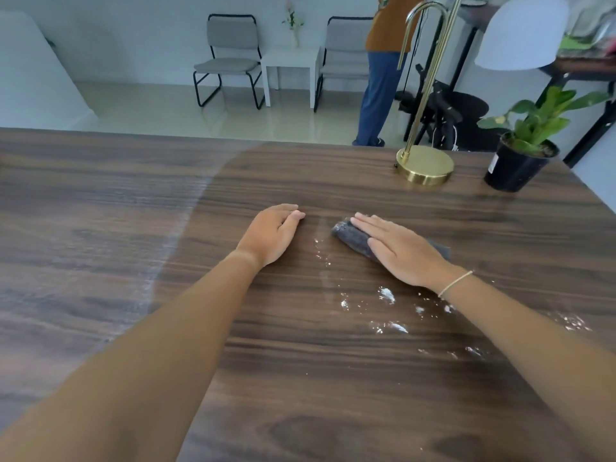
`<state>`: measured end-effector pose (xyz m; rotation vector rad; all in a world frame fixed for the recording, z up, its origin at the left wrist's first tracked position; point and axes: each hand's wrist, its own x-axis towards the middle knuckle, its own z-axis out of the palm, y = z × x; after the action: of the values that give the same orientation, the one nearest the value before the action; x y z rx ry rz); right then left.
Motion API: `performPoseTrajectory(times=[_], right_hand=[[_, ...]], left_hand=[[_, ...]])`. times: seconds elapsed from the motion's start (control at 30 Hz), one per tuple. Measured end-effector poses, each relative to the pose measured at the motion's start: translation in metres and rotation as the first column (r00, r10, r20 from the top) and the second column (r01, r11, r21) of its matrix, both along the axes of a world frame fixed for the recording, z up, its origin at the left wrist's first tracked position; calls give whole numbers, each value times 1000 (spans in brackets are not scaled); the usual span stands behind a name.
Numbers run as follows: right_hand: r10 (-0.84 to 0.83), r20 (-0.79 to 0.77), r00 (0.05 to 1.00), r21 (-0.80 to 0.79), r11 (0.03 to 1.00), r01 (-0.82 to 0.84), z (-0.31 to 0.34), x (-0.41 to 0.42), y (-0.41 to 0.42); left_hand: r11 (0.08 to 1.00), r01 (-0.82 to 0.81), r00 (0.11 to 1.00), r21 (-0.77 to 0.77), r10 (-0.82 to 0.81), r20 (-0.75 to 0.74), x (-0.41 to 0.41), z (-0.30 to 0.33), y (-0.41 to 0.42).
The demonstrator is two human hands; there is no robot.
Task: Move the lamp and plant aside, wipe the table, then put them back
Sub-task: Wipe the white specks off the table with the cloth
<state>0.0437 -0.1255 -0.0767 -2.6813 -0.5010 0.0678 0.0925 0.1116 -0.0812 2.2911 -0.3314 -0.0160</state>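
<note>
We press our right hand (401, 250) flat, fingers spread, on the dark nubbly cloth (353, 241); our left hand (271, 233) rests empty, palm down, on the woodgrain table (300, 378). We should sweep toward the white crumbs (386, 295), keeping pressure even. The brass lamp (425, 165) and potted plant (520, 151) stand at the far right corner.

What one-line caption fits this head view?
Right hand presses a dark cloth over white powder on the table; left hand rests flat.
</note>
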Motion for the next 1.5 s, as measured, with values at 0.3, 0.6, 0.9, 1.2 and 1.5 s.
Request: performPoseTrajectory(times=[0.3, 0.6, 0.9, 1.2, 1.5], right_hand=[[-88, -10, 996, 50, 995, 88, -2, 24, 65], [-51, 14, 999, 10, 999, 51, -2, -42, 14], [8, 51, 999, 18, 1000, -9, -5, -59, 84], [-315, -32, 948, 11, 949, 316, 0, -84, -11], [-101, 99, 990, -44, 993, 106, -5, -145, 33]], left_hand=[[1000, -13, 998, -12, 14, 64, -9, -9, 20], [998, 8, 1000, -64, -7, 17, -10, -11, 19], [983, -3, 1000, -181, 4, 7, -7, -13, 18], [990, 66, 998, -124, -68, -9, -12, -15, 10], [969, 226, 974, -102, -226, 13, -25, -6, -48]])
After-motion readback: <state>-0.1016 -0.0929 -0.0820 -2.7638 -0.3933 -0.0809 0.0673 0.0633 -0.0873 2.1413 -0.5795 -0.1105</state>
